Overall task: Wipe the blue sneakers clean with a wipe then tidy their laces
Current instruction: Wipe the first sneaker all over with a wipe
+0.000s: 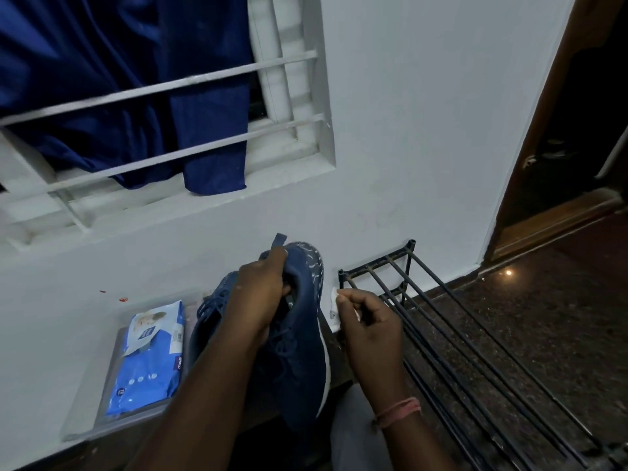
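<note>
My left hand (263,295) grips a blue sneaker (302,348) by its collar and tongue, holding it up off the floor with the heel toward the wall and the toe toward me. Just to the right of the heel, my right hand (368,326) pinches a small white wipe (334,305). A second blue sneaker (212,314) stands on the floor behind my left forearm, laces up and partly hidden.
A blue pack of wipes (149,358) lies in a clear tray (85,426) at the left. A black wire shoe rack (452,338) stands at the right on the dark floor. White wall, barred window with blue cloth ahead; doorway far right.
</note>
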